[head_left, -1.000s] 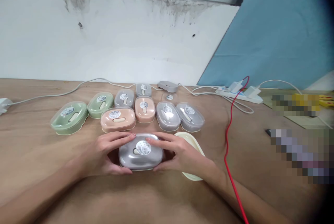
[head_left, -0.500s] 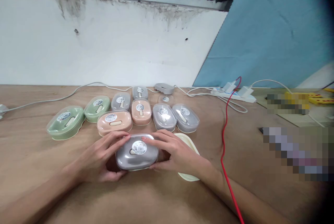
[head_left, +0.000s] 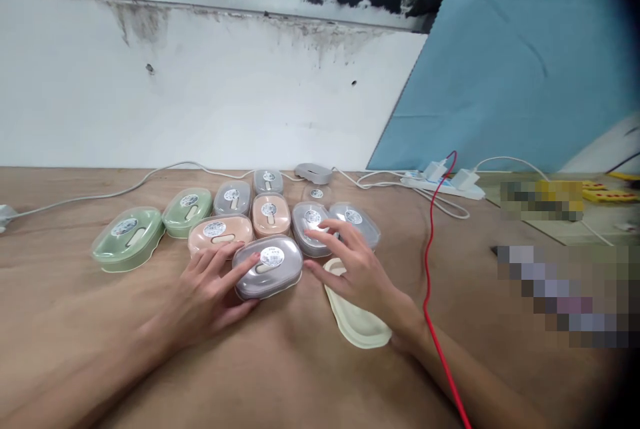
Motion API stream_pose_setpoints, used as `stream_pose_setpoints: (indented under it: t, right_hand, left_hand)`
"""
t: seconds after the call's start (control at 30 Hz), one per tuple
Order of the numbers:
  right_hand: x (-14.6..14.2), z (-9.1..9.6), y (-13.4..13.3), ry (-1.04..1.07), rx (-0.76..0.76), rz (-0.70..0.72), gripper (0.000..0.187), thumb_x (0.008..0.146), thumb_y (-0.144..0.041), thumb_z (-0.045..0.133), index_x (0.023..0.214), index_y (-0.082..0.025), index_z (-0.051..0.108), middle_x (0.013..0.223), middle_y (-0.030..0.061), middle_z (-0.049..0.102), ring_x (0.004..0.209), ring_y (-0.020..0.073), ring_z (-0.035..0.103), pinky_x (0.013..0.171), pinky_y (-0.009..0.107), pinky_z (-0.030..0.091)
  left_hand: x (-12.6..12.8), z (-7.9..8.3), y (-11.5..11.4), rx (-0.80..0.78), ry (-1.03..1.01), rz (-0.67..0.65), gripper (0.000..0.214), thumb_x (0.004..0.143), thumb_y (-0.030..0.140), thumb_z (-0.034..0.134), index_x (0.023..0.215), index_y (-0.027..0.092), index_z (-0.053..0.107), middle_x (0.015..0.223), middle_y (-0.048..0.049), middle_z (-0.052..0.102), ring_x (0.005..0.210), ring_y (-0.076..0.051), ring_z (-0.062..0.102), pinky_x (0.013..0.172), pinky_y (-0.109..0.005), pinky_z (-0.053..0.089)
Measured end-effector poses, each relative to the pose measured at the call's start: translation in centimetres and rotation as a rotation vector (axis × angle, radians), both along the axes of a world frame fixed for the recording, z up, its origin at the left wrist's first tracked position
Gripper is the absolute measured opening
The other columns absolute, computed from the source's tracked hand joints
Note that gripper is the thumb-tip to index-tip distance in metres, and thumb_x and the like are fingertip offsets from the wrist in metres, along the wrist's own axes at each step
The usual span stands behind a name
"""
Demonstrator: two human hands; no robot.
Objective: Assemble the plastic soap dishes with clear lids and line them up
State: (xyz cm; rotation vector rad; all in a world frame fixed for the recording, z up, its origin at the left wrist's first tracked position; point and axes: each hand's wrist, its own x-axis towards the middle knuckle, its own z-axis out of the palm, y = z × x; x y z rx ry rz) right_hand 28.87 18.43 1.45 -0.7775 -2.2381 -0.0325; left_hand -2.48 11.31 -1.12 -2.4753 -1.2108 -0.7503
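Note:
My left hand (head_left: 213, 286) holds a grey oval box (head_left: 270, 277) with a clear lid, a round white sticker and a pale slot on top. Its fingers rest on the lid and its thumb is at the near side. My right hand (head_left: 353, 266) is off that box with fingers apart, in front of two more grey boxes (head_left: 313, 228) and over a cream oval lid or tray (head_left: 363, 322). Whether its fingertips touch a grey box is unclear. Just behind the held box stand a pink box (head_left: 200, 236) lying lengthwise and another pink box (head_left: 280, 216).
Two green boxes (head_left: 127, 252) stand on the left and more grey boxes (head_left: 233, 199) at the back. A loose grey slotted piece (head_left: 314, 173) lies near the wall. A red cable (head_left: 431, 282) crosses the table from a white power strip (head_left: 450, 184).
The grey box has moved away from me, up against the pink boxes. My right hand has let go of it and shifted right and farther off; my left hand stays on it.

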Motion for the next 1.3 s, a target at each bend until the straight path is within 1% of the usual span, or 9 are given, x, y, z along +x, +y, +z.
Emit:
stream_pose_setpoints:
  t: [0.2, 0.33, 0.43, 0.5, 0.67, 0.87, 1.03, 1.17, 1.3]
  right_hand:
    - [0.7, 1.1, 3.2, 0.017, 0.059, -0.292, 0.027, 0.105, -0.036, 0.056, 0.122, -0.022, 0.071, 0.127, 0.014, 0.064, 0.11, 0.0293, 0.065, 0.101, 0.048, 0.051]
    - [-0.9, 3.1, 7.8, -0.183, -0.272, -0.621, 0.042, 0.106, -0.039, 0.051, 0.144, -0.023, 0.059, 0.147, 0.0146, 0.056, 0.138, 0.0316, 0.054, 0.117, 0.045, 0.041]
    - [-2.6, 4.3, 12.8, -0.26, -0.421, -0.699, 0.058, 0.104, -0.048, 0.057, 0.153, -0.017, 0.051, 0.14, 0.0212, 0.063, 0.136, 0.0387, 0.057, 0.113, 0.05, 0.045]
    - [-3.5, 4.5, 16.1, -0.301, -0.52, -0.744, 0.064, 0.102, -0.052, 0.064, 0.153, -0.016, 0.052, 0.135, 0.0211, 0.066, 0.128, 0.0378, 0.063, 0.105, 0.049, 0.052]
    - [-4.5, 3.5, 21.0, -0.339, -0.583, -0.858, 0.039, 0.105, -0.04, 0.068, 0.137, -0.018, 0.063, 0.139, 0.0114, 0.064, 0.119, 0.0262, 0.067, 0.101, 0.049, 0.06]
    - [-3.1, 3.6, 20.8, -0.351, -0.499, -0.846, 0.041, 0.103, -0.047, 0.067, 0.134, -0.019, 0.069, 0.148, 0.0166, 0.057, 0.132, 0.0313, 0.061, 0.108, 0.047, 0.054]
    - [-2.9, 3.9, 19.3, -0.434, -0.559, -0.826, 0.051, 0.102, -0.058, 0.061, 0.128, -0.016, 0.075, 0.146, 0.0243, 0.057, 0.132, 0.0382, 0.062, 0.106, 0.044, 0.051]
    - [-3.8, 3.4, 18.6, -0.488, -0.655, -0.812, 0.08, 0.093, -0.076, 0.061, 0.141, -0.013, 0.065, 0.137, 0.0241, 0.067, 0.132, 0.04, 0.063, 0.104, 0.046, 0.052]
    - [-5.1, 3.3, 18.4, -0.474, -0.686, -0.861, 0.092, 0.082, -0.071, 0.077, 0.148, -0.011, 0.056, 0.143, 0.0265, 0.063, 0.137, 0.0425, 0.059, 0.105, 0.051, 0.052]
  left_hand:
    - [0.3, 0.1, 0.1, -0.047, -0.008, 0.011, 0.066, 0.1, 0.035, 0.066, 0.159, 0.022, 0.042, 0.154, -0.0192, 0.054, 0.138, -0.04, 0.056, 0.11, -0.056, 0.049]
    - [0.4, 0.0, 0.2, -0.064, -0.024, -0.017, 0.067, 0.099, 0.034, 0.066, 0.16, 0.022, 0.04, 0.158, -0.0189, 0.051, 0.147, -0.041, 0.048, 0.115, -0.058, 0.045]
    - [0.3, -0.1, 0.2, -0.086, -0.027, -0.009, 0.066, 0.098, 0.034, 0.066, 0.159, 0.022, 0.043, 0.159, -0.0194, 0.048, 0.148, -0.042, 0.045, 0.117, -0.062, 0.044]
    - [0.2, -0.1, 0.2, -0.09, -0.025, -0.003, 0.066, 0.097, 0.033, 0.067, 0.158, 0.022, 0.044, 0.16, -0.0195, 0.047, 0.148, -0.043, 0.045, 0.117, -0.063, 0.044]
    - [0.0, -0.2, 0.2, -0.087, -0.034, -0.022, 0.067, 0.097, 0.032, 0.067, 0.16, 0.023, 0.043, 0.162, -0.0187, 0.044, 0.151, -0.044, 0.041, 0.119, -0.064, 0.044]
    - [0.0, -0.3, 0.3, -0.094, -0.032, -0.024, 0.065, 0.099, 0.032, 0.065, 0.159, 0.023, 0.043, 0.162, -0.0189, 0.044, 0.149, -0.041, 0.042, 0.118, -0.063, 0.044]
    - [0.2, -0.1, 0.1, -0.121, -0.053, -0.014, 0.067, 0.095, 0.032, 0.069, 0.157, 0.023, 0.046, 0.158, -0.0186, 0.048, 0.143, -0.041, 0.048, 0.117, -0.061, 0.045]
    - [0.5, 0.0, 0.0, -0.136, -0.065, 0.005, 0.066, 0.094, 0.032, 0.069, 0.156, 0.023, 0.048, 0.158, -0.0192, 0.048, 0.142, -0.042, 0.049, 0.115, -0.062, 0.046]
    - [0.6, -0.1, -0.1, -0.136, -0.055, 0.018, 0.067, 0.095, 0.031, 0.068, 0.158, 0.023, 0.044, 0.158, -0.0196, 0.046, 0.145, -0.042, 0.046, 0.116, -0.065, 0.045]
